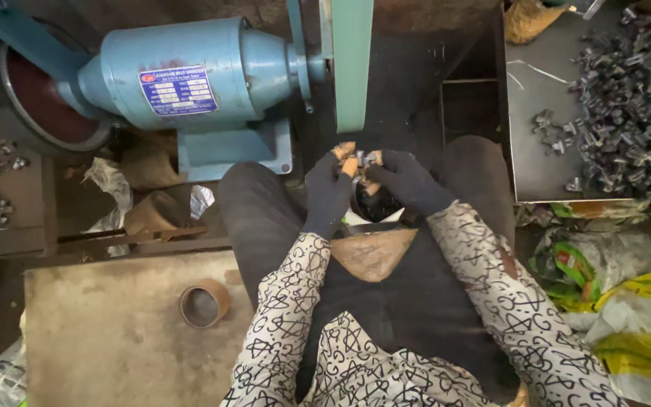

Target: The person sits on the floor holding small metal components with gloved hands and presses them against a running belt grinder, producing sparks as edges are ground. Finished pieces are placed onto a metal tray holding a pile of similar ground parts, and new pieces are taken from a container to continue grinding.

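Small metal part point(365, 160), shiny and angular, sits between both dark-gloved hands just below the green grinder belt point(353, 60). Left hand point(327, 192) and right hand point(408, 181) are pinched together on it, fingertips closed over the lap.

The blue-painted metal grinder motor point(190, 75) has a smooth, slightly glossy casing. The heap of small grey metal parts point(631, 98) glints on a dull, matt metal tray point(540, 113). Dark knitted cloth gloves cover the left hand point(327, 192) and right hand point(408, 181), beside crinkled glossy yellow-green plastic bags point(627, 301).
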